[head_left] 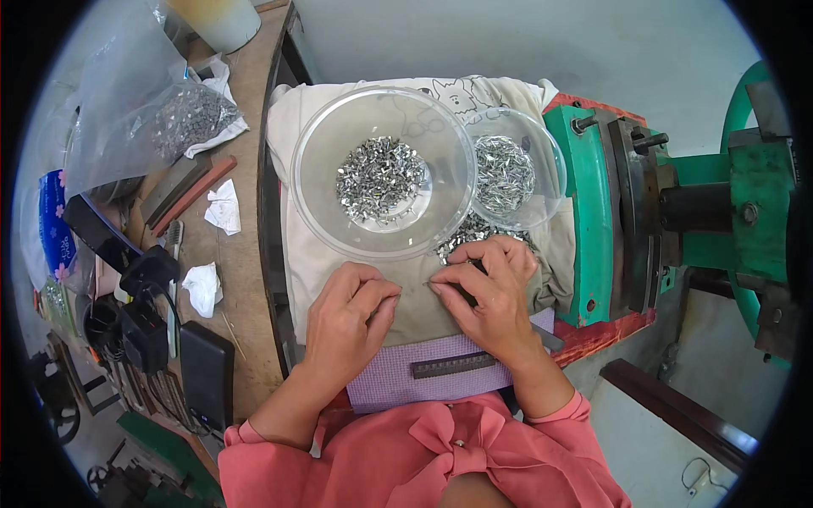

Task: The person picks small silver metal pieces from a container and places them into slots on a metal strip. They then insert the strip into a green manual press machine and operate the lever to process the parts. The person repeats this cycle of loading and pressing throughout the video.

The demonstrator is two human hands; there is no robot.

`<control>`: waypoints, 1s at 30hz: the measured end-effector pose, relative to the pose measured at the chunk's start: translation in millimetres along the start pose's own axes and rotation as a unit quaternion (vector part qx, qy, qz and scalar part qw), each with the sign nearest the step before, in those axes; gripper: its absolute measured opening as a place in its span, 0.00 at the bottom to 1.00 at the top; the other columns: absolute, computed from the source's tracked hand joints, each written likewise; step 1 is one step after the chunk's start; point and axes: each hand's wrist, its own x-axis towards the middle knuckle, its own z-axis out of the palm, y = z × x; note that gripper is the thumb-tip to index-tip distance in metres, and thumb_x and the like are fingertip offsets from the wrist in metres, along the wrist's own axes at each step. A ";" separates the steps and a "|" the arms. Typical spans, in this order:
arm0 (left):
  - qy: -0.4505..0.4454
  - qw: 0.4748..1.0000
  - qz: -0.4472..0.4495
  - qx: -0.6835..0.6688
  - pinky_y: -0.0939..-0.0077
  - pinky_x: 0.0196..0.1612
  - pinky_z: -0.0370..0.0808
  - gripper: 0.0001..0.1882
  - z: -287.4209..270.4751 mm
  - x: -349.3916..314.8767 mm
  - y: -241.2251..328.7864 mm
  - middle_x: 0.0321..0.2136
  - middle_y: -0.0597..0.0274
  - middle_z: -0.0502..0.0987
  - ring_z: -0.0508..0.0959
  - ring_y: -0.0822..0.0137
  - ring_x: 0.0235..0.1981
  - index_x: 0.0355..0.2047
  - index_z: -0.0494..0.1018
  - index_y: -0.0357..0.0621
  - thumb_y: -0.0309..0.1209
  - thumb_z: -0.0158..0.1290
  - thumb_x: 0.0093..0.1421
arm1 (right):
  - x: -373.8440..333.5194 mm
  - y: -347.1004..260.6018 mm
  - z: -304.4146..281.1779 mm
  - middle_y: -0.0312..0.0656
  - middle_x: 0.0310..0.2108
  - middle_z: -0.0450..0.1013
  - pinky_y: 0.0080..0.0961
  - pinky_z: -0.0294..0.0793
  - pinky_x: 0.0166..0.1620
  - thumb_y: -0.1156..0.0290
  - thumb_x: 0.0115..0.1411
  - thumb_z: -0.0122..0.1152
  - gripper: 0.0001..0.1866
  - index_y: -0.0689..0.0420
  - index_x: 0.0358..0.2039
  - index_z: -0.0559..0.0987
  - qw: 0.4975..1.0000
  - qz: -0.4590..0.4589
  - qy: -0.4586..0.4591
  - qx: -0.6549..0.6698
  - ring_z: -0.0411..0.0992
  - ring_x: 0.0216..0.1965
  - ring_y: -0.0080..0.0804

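Observation:
My left hand (351,317) is closed in a pinch over the beige cloth (406,315), thumb against forefinger. Facing it, my right hand (491,292) also pinches, its fingertips a short gap away. Anything between either set of fingertips is too small to make out. Just beyond my right hand lies a loose heap of small shiny metal pieces (464,235), partly hidden by that hand. A large clear plastic bowl (313,190) with many small metal pieces stands behind my hands. To its right, a smaller clear tub (550,173) holds slim silvery pins.
A dark toothed strip (453,365) lies on a purple mat (381,385) near me. A green machine press (593,220) stands close at right. The wooden bench (254,279) at left carries a bag of grey pieces (195,118), crumpled tissues (223,207) and a black box (208,372).

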 end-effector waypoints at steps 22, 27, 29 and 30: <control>0.001 1.000 0.007 0.011 0.62 0.35 0.75 0.08 -0.2 1.5 -0.4 0.33 0.58 0.75 0.78 0.54 0.35 0.33 0.79 0.41 0.21 0.64 0.52 | 0.5 -3.4 4.2 0.30 0.37 0.74 0.38 0.56 0.50 0.69 0.46 0.76 0.08 0.48 0.29 0.85 0.999 0.004 0.025 -0.029 0.68 0.45 0.37; -0.001 1.000 0.012 0.008 0.64 0.35 0.75 0.08 0.1 0.5 -1.9 0.34 0.57 0.75 0.78 0.56 0.34 0.34 0.79 0.40 0.20 0.63 0.52 | -2.1 -1.2 5.0 0.29 0.40 0.74 0.41 0.54 0.52 0.68 0.50 0.73 0.06 0.47 0.30 0.84 1.000 0.006 0.012 -0.015 0.66 0.48 0.37; -0.012 1.000 0.007 0.006 0.68 0.36 0.75 0.10 -0.9 -0.5 -2.5 0.34 0.55 0.75 0.78 0.57 0.35 0.35 0.80 0.39 0.18 0.63 0.52 | -3.0 0.4 4.8 0.29 0.39 0.74 0.41 0.54 0.52 0.68 0.49 0.73 0.07 0.46 0.30 0.84 1.000 -0.001 0.017 -0.005 0.66 0.48 0.37; -0.010 1.000 0.015 0.007 0.68 0.36 0.75 0.10 -0.1 -0.8 -3.7 0.34 0.55 0.76 0.78 0.58 0.34 0.36 0.79 0.39 0.18 0.63 0.52 | -3.1 1.2 4.2 0.29 0.39 0.74 0.41 0.54 0.52 0.68 0.49 0.74 0.07 0.46 0.30 0.84 1.000 -0.005 0.019 0.000 0.66 0.48 0.37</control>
